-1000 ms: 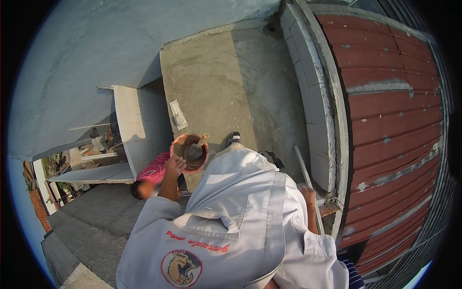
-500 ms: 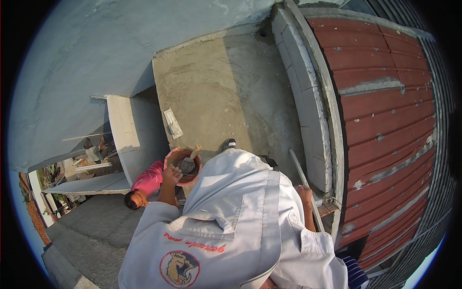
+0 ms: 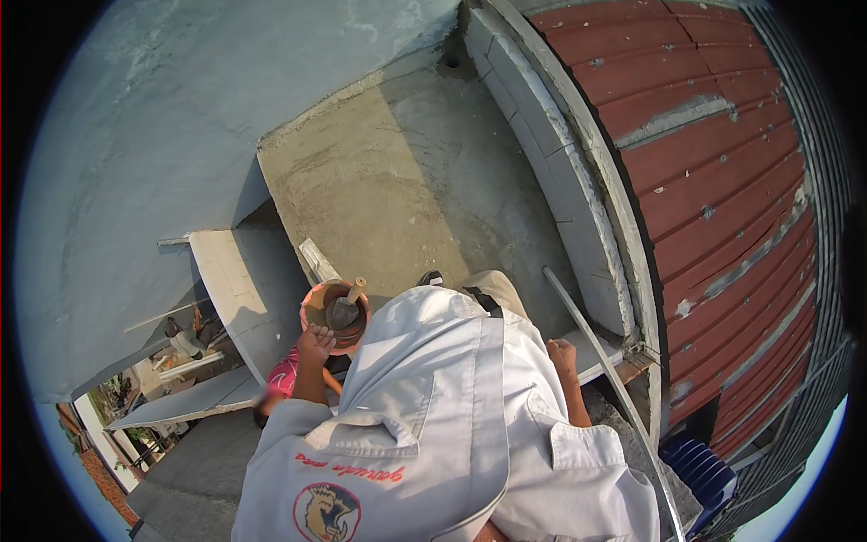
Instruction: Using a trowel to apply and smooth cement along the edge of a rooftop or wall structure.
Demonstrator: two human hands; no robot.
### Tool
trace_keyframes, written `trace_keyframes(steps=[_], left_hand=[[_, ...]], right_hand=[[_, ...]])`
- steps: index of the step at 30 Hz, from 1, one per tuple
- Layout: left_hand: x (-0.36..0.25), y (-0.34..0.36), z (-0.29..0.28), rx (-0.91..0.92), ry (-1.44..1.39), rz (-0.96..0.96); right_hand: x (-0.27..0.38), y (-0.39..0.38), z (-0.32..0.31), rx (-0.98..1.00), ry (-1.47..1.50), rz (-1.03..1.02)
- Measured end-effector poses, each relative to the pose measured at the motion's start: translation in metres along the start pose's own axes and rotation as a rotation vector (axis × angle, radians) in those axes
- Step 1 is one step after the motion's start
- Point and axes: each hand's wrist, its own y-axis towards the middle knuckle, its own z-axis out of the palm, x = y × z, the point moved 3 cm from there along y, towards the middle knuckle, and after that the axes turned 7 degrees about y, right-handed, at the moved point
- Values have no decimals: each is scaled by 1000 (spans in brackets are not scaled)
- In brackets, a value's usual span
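Note:
At my left side, my left hand (image 3: pixel 316 343) is closed on the near rim of an orange-red bucket (image 3: pixel 308 307). A trowel (image 3: pixel 342 313) rests inside it, its wooden handle leaning over the far right rim. What else the bucket holds is hard to make out. My right hand (image 3: pixel 562 355) hangs in a fist by my right hip, with nothing showing from it. Just right of that fist, a long pale bar (image 3: pixel 591 336) slants from the low wall's foot toward the lower right; a gap separates them.
A low block wall (image 3: pixel 542 172) runs along the right, with a red metal roof (image 3: pixel 722 208) beyond. Past the bucket, a white board-like piece (image 3: pixel 318 259) lies at the concrete floor's (image 3: pixel 361 199) left edge. Below that edge is a person in a pink shirt (image 3: pixel 284 372).
The view has turned, and the surroundings have shifted. My right fist, which overlapped the bar before, is now apart from it. The person in pink is more hidden behind my left arm and the bucket.

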Motion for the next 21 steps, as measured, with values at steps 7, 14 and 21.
trace_keyframes(steps=[7, 14, 21], left_hand=[[-41, -4, 34, 31, 94, 35], [-68, -15, 84, -72, 3, -49], [-107, -39, 137, 16, -48, 74]], right_hand=[[-2, 19, 1, 8, -69, 84], [35, 85, 7, 45, -103, 35], [140, 220, 13, 65, 37, 161]])
